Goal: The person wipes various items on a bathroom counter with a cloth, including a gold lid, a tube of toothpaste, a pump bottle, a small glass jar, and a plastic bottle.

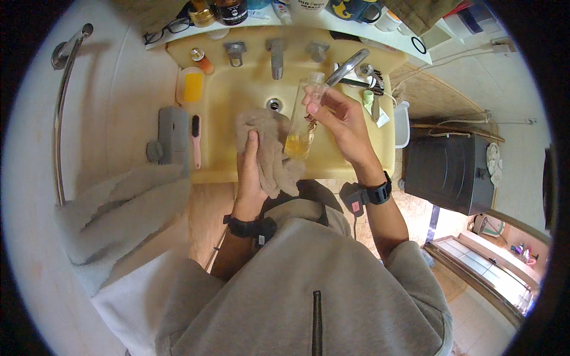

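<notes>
Over the yellow sink (222,160), my left hand (252,166) grips a bunched beige cloth (270,145), its thumb lying on top. My right hand (341,121) has its fingers round the upper part of a clear bottle (298,145). Some yellow liquid sits in the bottle's bottom, and the bottle leans with its neck away from me. The cloth is right beside the bottle's lower left side; whether they touch I cannot tell. Behind both lies the round drain (274,105), below the faucet (276,59).
A shelf (326,24) with bottles, cups and glasses spans the far side. On the sink's left rim are a yellow soap bar (193,87), a small orange bottle (202,61) and a pink-handled brush (196,142). Towels (119,219) hang at left; a dark washing machine (448,172) stands right.
</notes>
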Demonstrator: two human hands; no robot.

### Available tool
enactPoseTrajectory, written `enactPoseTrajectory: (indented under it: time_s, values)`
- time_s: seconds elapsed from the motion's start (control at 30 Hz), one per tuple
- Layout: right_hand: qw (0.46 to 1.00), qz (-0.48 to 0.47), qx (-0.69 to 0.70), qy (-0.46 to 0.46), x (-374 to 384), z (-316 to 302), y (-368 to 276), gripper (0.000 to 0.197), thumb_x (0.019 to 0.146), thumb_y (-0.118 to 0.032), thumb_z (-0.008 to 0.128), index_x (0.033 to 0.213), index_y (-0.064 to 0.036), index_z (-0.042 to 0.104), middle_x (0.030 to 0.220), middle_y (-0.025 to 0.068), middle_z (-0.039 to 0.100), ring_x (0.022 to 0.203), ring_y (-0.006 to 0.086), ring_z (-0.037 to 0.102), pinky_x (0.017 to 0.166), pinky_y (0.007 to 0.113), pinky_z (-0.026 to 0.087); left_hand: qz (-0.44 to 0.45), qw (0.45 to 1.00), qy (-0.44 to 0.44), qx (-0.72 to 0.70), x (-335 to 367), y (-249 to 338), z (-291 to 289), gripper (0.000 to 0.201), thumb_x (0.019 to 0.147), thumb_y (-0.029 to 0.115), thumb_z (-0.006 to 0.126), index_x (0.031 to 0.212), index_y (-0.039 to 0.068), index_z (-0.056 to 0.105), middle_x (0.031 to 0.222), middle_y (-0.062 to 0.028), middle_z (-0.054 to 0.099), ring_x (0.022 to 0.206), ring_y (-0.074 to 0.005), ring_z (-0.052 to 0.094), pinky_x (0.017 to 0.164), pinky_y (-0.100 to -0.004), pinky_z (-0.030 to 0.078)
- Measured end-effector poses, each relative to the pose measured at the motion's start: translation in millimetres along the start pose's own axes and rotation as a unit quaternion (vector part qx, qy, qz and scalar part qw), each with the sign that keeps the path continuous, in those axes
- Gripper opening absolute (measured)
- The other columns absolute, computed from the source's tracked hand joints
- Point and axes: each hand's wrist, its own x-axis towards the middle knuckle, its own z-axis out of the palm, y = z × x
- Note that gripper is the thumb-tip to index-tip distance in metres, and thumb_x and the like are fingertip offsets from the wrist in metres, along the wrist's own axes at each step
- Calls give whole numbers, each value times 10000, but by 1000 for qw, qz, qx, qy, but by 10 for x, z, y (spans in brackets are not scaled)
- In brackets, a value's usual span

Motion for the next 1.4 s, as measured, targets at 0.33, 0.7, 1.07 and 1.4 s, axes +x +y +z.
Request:
enactPoseTrajectory:
  time_s: [0.33, 0.7, 1.07, 1.4]
  values:
    - [961, -153, -218, 73, 117, -12, 164, 377, 841, -118, 759, 1137, 55, 602, 1029, 144, 643, 949, 170, 637, 836, 335, 552, -136, 985, -45, -101, 272, -150, -36, 495, 998, 472, 506, 1331, 105, 523, 1260, -88, 604, 1167, -248, 581, 1012, -432, 480]
    - [910, -284, -240, 184, 1108, -782, -267, 350, 853, -179, 749, 1057, 73, 619, 943, 153, 704, 802, 204, 698, 739, 334, 556, -101, 992, 67, -36, 91, 144, 222, 553, 978, 469, 547, 1364, 76, 500, 1320, -113, 578, 1197, -272, 563, 1037, -441, 465]
    - [842, -299, -389, 226, 1678, -917, -229, 337, 854, -192, 749, 1120, -18, 636, 1026, 120, 727, 959, 216, 716, 828, 317, 545, -122, 988, 13, -92, 150, 74, -92, 540, 987, 452, 532, 1372, 76, 488, 1324, -124, 572, 1214, -291, 558, 1047, -469, 455]
    - [789, -332, -450, 254, 1782, -1001, -107, 402, 846, -241, 770, 1120, 11, 617, 994, 148, 718, 938, 225, 719, 743, 321, 572, -131, 985, -4, -109, 147, 37, -231, 543, 1017, 446, 463, 1441, 108, 433, 1433, -114, 496, 1315, -289, 473, 1116, -459, 375]
